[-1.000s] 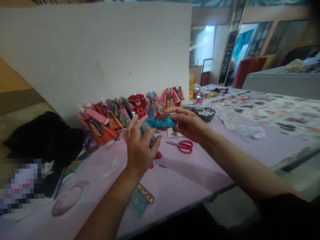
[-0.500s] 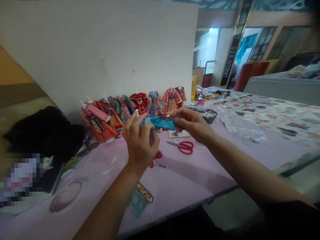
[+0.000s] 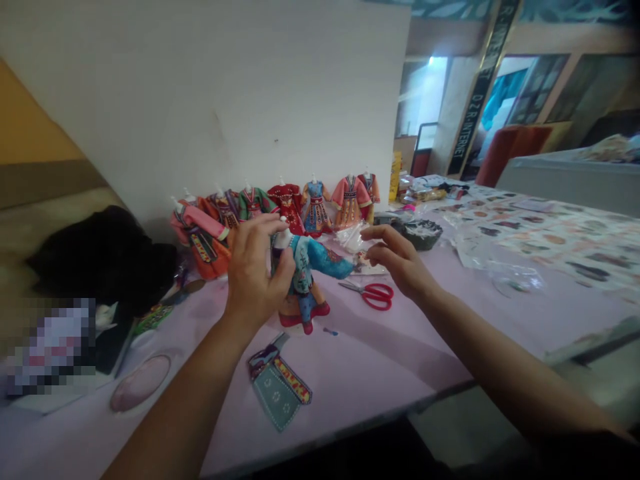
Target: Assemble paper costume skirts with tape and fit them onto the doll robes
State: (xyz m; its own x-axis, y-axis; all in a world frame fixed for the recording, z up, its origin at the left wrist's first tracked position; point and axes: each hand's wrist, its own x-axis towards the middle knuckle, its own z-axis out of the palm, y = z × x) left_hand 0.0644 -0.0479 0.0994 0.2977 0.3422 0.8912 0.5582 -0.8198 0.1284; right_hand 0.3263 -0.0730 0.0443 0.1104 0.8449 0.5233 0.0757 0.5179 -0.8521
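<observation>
A small doll figure in a blue robe [image 3: 303, 267] stands upright over the table, its orange and blue skirt edged in red. My left hand [image 3: 260, 267] is around its left side, thumb and fingers at the white neck and shoulder. The blue sleeve sticks out to the right. Just past the sleeve's end, my right hand [image 3: 395, 257] hovers with its fingers apart and nothing between them. Red-handled scissors [image 3: 377, 296] lie below my right hand. Nearer the front edge lies a grey-blue fabric piece [image 3: 276, 393] with a patterned yellow and red strip.
Several dressed doll figures [image 3: 315, 205] line the wall behind. A dark bowl [image 3: 423, 233] and clear plastic bags [image 3: 515, 275] are at right. Black cloth [image 3: 107, 260] and an oval pink object [image 3: 141, 383] are at left.
My right hand has let go of the blue sleeve and moved slightly right. My left hand has shifted left, showing more of the doll's robe and skirt. The view has turned a little left.
</observation>
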